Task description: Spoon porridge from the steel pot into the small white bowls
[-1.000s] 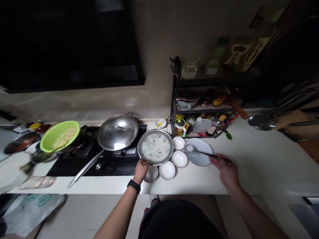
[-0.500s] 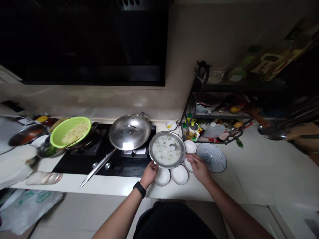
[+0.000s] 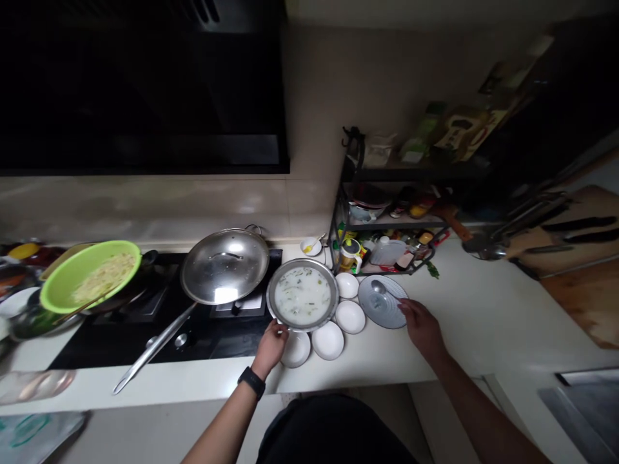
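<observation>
A metal basin (image 3: 274, 316) of milky white soup with green bits sits at the right end of the stove. My left hand (image 3: 271, 347), wearing a black wristband, grips its near rim. In my right hand (image 3: 426, 330) is a metal soup spoon (image 3: 380, 288), its bowl over the patterned blue-grey plate (image 3: 382, 316). Small white bowls curve around the basin's front and right side: one bowl (image 3: 296, 351) by my left hand, another bowl (image 3: 328, 341) beside it, a third bowl (image 3: 351, 318) and a fourth bowl (image 3: 347, 285) nearer the plate.
Left of the basin, a lidded pan (image 3: 225, 267) on the black stove (image 3: 203, 338) points its long handle toward the front edge. A green basin (image 3: 60, 293) holds pale shreds and chopsticks. A black rack (image 3: 387, 225) with bottles and jars stands behind; knives (image 3: 580, 224) are at right.
My right hand has carried the spoon from the soup rightward to above the patterned plate. My left hand stays on the basin's rim. The view has turned to the right.
</observation>
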The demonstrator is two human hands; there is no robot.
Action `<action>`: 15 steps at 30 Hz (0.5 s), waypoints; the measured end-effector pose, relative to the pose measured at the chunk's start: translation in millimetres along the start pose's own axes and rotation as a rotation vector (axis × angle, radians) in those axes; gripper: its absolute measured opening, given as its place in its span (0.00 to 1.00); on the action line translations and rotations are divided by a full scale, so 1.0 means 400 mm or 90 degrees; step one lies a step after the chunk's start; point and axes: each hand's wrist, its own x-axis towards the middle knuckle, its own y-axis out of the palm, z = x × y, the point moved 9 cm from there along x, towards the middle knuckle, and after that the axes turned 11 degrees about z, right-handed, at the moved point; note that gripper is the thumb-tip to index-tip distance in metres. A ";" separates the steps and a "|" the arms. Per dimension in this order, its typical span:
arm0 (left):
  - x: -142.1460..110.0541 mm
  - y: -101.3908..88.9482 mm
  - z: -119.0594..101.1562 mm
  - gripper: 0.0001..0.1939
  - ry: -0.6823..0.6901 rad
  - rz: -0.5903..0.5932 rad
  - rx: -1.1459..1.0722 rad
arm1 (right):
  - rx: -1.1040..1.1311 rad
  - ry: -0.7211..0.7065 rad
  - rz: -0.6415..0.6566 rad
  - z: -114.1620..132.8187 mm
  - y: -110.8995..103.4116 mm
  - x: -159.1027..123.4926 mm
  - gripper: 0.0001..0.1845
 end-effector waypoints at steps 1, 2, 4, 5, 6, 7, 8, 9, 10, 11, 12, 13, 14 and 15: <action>0.000 -0.001 0.000 0.11 -0.005 -0.008 0.005 | 0.006 0.010 0.001 -0.029 -0.006 -0.009 0.23; 0.000 -0.002 -0.001 0.11 -0.007 -0.014 0.010 | 0.012 0.015 0.001 -0.054 -0.009 -0.019 0.24; -0.002 -0.001 -0.007 0.10 -0.005 -0.020 0.018 | 0.034 0.024 0.000 -0.095 -0.006 -0.044 0.25; -0.003 0.000 -0.011 0.10 -0.004 -0.022 0.022 | 0.056 0.039 -0.004 -0.115 -0.003 -0.058 0.25; -0.004 0.001 -0.014 0.10 -0.004 -0.025 0.026 | 0.087 0.068 -0.009 -0.138 0.003 -0.073 0.26; -0.005 0.002 -0.017 0.10 -0.006 -0.028 0.030 | 0.130 0.107 -0.017 -0.161 0.009 -0.088 0.26; -0.006 0.004 -0.019 0.10 -0.008 -0.032 0.033 | 0.185 0.153 -0.029 -0.186 0.015 -0.103 0.26; -0.006 0.006 -0.020 0.09 -0.011 -0.035 0.037 | 0.250 0.201 -0.048 -0.209 0.021 -0.118 0.26; -0.006 0.009 -0.022 0.09 -0.014 -0.036 0.039 | 0.320 0.247 -0.077 -0.230 0.026 -0.131 0.27; -0.006 0.013 -0.022 0.09 -0.015 -0.035 0.042 | 0.390 0.287 -0.113 -0.246 0.030 -0.142 0.27; -0.005 0.017 -0.022 0.10 -0.017 -0.032 0.044 | 0.455 0.318 -0.148 -0.258 0.033 -0.151 0.27; -0.004 0.021 -0.021 0.10 -0.020 -0.029 0.045 | 0.513 0.339 -0.177 -0.263 0.035 -0.154 0.27; -0.004 0.023 -0.019 0.11 -0.025 -0.027 0.045 | 0.558 0.348 -0.196 -0.261 0.036 -0.153 0.27; -0.003 0.025 -0.016 0.11 -0.030 -0.027 0.045 | 0.593 0.347 -0.205 -0.253 0.036 -0.147 0.27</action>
